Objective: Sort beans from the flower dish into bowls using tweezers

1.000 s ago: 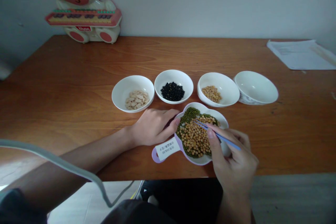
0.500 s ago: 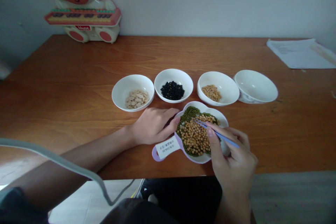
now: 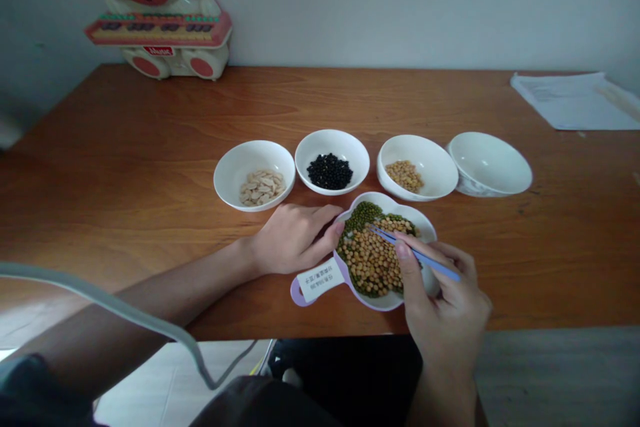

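Observation:
A white-and-lilac, flower-shaped dish (image 3: 381, 302) with a labelled handle holds soybeans (image 3: 370, 260) lying over green mung beans (image 3: 365, 215). At its left rim, my left hand (image 3: 293, 238) grips the edge between thumb and fingers. My right hand (image 3: 447, 307), over the dish's right side, pinches blue tweezers (image 3: 434, 262) whose tips rest among the soybeans near the mung beans. Whether a bean sits between the tips is too small to tell. Just behind the dish, a white bowl (image 3: 440, 177) holds some soybeans (image 3: 404, 176).
Left of that bowl stand a bowl (image 3: 353, 147) of black beans and a bowl (image 3: 230, 163) of pale flat seeds. A white bowl (image 3: 493, 160) is at the right end. Toy piano (image 3: 160, 30) and papers (image 3: 575, 103) lie farther back. A grey cable (image 3: 125, 313) crosses my left forearm.
The whole view has shifted very slightly. Both hands, the tweezers and the dish keep nearly the same places relative to each other.

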A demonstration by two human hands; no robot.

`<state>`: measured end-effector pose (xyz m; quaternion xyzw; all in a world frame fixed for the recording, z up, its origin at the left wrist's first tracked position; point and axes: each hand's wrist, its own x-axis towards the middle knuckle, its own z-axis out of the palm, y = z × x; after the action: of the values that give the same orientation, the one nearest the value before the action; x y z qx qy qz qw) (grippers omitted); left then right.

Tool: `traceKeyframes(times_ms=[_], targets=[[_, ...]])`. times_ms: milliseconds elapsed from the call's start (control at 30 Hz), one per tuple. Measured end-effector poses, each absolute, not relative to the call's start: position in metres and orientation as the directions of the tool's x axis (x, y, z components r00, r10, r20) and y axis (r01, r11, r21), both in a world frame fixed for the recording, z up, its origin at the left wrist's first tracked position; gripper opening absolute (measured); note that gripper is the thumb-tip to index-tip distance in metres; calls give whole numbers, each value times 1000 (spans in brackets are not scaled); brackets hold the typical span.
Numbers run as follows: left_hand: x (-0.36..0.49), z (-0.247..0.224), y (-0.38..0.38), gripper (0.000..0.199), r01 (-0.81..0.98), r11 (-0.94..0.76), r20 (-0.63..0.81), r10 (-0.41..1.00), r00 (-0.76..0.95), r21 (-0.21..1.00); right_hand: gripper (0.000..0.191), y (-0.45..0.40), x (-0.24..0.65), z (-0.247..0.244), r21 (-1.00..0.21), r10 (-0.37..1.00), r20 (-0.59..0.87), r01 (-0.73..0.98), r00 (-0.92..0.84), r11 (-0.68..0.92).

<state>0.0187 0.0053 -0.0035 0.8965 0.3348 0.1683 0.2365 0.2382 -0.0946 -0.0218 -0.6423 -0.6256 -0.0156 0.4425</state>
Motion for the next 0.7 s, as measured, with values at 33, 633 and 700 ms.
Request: traceKeyframes(times_ms=[33, 633, 700], targets=[[19, -3, 5, 42, 523, -664, 144, 681, 718, 534, 19, -94, 238, -22, -543, 792, 574, 821, 209, 177], [19, -4, 5, 42, 519, -653, 131, 682, 720, 552, 19, -97, 237, -19, -573, 790, 556, 808, 259, 138], [18, -4, 5, 42, 517, -650, 127, 682, 721, 556, 18, -96, 237, -18, -554, 789, 565, 820, 241, 147]])
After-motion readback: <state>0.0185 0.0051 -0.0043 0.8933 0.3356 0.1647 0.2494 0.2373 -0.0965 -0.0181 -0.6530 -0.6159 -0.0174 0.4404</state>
